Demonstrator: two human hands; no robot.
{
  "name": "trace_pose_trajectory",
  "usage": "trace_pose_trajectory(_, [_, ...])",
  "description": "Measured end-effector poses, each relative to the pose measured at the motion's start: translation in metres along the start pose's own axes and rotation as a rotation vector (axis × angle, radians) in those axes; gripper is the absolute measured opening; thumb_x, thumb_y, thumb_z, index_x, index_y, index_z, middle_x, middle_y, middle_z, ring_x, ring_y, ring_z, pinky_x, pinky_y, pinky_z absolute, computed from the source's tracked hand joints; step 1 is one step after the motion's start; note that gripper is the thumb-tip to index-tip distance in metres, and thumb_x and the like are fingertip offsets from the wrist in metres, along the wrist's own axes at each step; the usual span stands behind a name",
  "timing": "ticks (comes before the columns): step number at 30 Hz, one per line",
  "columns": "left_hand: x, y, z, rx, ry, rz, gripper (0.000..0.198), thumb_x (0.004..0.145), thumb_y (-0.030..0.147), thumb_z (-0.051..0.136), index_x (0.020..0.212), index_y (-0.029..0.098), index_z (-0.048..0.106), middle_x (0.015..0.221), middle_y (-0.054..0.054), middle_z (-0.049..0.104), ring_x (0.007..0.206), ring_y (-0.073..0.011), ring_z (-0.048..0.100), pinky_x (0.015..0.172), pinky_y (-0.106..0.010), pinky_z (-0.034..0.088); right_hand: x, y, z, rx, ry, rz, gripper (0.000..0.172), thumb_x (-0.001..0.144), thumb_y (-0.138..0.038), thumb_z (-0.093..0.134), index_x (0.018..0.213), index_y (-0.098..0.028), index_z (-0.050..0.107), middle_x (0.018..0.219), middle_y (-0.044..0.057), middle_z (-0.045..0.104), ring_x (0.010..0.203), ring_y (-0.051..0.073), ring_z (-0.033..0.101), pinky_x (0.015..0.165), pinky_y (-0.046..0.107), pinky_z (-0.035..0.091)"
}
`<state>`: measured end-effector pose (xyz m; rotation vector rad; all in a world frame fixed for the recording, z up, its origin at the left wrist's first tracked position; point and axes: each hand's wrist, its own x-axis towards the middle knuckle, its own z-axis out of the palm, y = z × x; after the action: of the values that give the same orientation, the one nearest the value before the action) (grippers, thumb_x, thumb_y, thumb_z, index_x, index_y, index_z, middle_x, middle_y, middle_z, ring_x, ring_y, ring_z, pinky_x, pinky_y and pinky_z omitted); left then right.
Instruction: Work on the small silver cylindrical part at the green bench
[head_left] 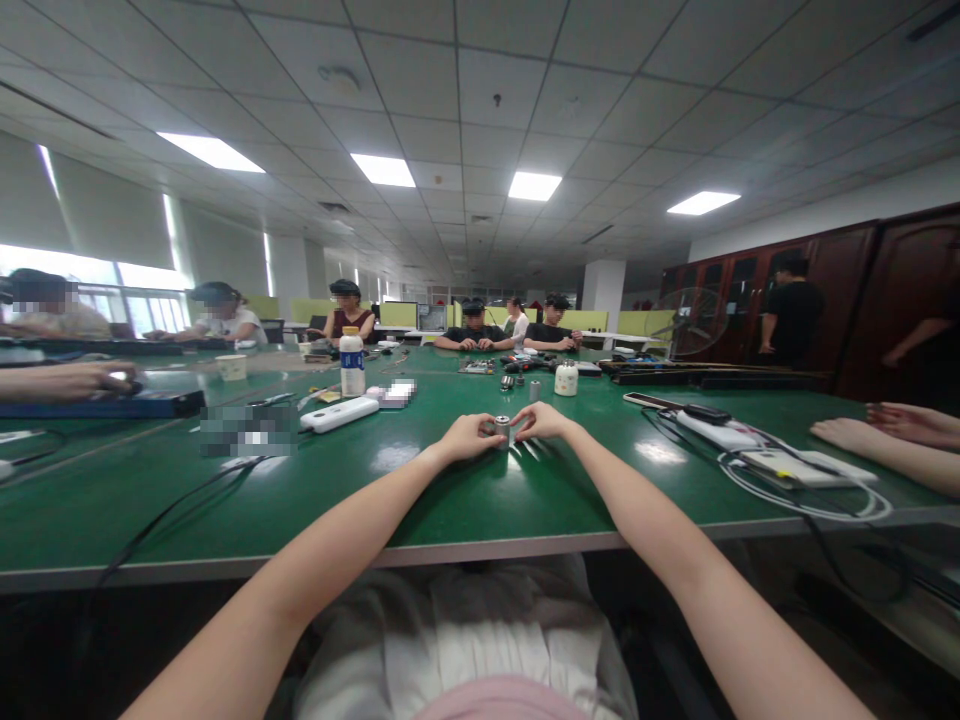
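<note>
A small silvery metal cylinder (502, 432) stands upright on the green table (480, 510), with round detail on its top face. My left hand (472, 438) grips it from the left with curled thumb and fingers. From the other side, the fingertips of my right hand (543, 423) bend in against the cylinder. Just behind my right hand stands a second grey metal cylinder (535, 390), untouched. Some small dark metal parts (512, 381) lie beyond it.
A white jar (566, 378) stands behind my right hand. Left are a bottle (352, 362) and a white power strip (340, 414). Cables and a white box (716, 430) lie right, near another person's hands (847, 432). Several people sit around the table.
</note>
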<state>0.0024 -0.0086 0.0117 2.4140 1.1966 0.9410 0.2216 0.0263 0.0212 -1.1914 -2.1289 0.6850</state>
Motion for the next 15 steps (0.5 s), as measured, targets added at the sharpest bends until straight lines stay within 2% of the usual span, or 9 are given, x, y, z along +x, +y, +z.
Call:
trace_pose_trajectory(3, [0.000,-0.001,0.000,-0.004,-0.003,0.005,0.046,0.073,0.044,0.069,0.109,0.016,0.067,0.094,-0.007,0.075,0.088,-0.0246,0.070,0.080,-0.029,0.052,0.002,-0.004,-0.001,-0.008,0.125,-0.056,0.034,0.064,-0.011,0.078,0.097,-0.015,0.073,0.073,0.005,0.075,0.071,0.020,0.071,0.070,0.027,0.056])
trace_pose_trajectory(7, [0.001,-0.002,0.001,-0.010,0.001,0.009,0.047,0.073,0.044,0.069,0.108,0.015,0.067,0.094,-0.009,0.075,0.087,-0.0254,0.070,0.081,-0.030,0.052,0.007,-0.019,0.000,0.011,0.293,-0.150,0.031,0.079,-0.019,0.067,0.110,-0.016,0.067,0.091,0.008,0.074,0.083,0.018,0.070,0.076,0.027,0.055])
trace_pose_trajectory(10, [0.001,-0.003,0.001,-0.018,-0.005,0.014,0.045,0.073,0.043,0.068,0.108,0.015,0.066,0.094,-0.008,0.075,0.086,-0.0247,0.071,0.080,-0.029,0.052,0.006,-0.032,0.008,0.022,0.290,-0.219,0.029,0.080,-0.020,0.065,0.109,-0.016,0.067,0.090,0.008,0.074,0.081,0.017,0.070,0.074,0.026,0.055])
trace_pose_trajectory(15, [0.002,-0.004,0.002,-0.030,-0.025,0.018,0.044,0.074,0.043,0.067,0.107,0.014,0.065,0.092,-0.007,0.075,0.087,-0.0244,0.071,0.078,-0.029,0.052,0.001,-0.042,0.021,-0.003,0.249,-0.301,0.027,0.075,-0.007,0.064,0.099,-0.017,0.071,0.081,0.003,0.074,0.078,0.015,0.069,0.076,0.026,0.053])
